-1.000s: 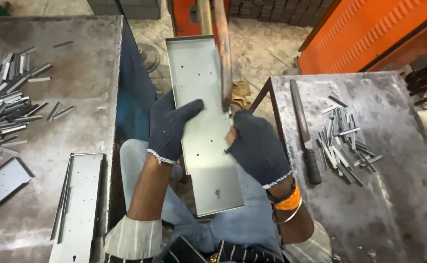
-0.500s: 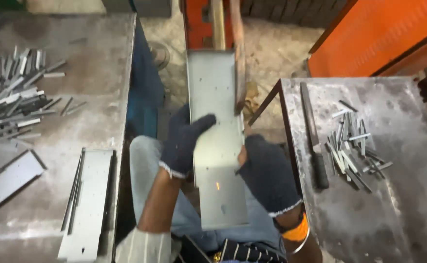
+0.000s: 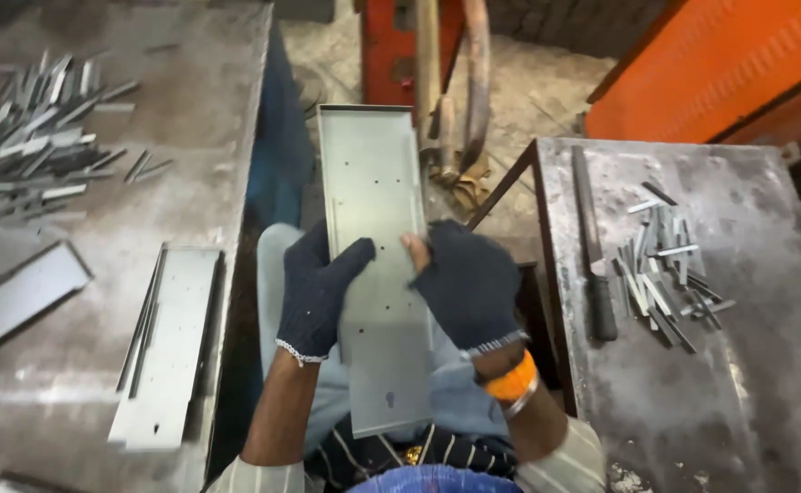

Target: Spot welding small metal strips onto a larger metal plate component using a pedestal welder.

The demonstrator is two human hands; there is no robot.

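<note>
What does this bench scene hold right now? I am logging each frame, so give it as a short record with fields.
Left hand: left hand, dark knit glove, grips the left edge of the sheet-metal tray.
Right hand: right hand, dark knit glove, grips its right edge.
Tray: long grey panel with raised rims and small holes, held over the lap, pointing away from the person.
Left table: similar panels stacked near the edge; pile of metal strips farther back.
Right table: file beside small metal strips.
</note>
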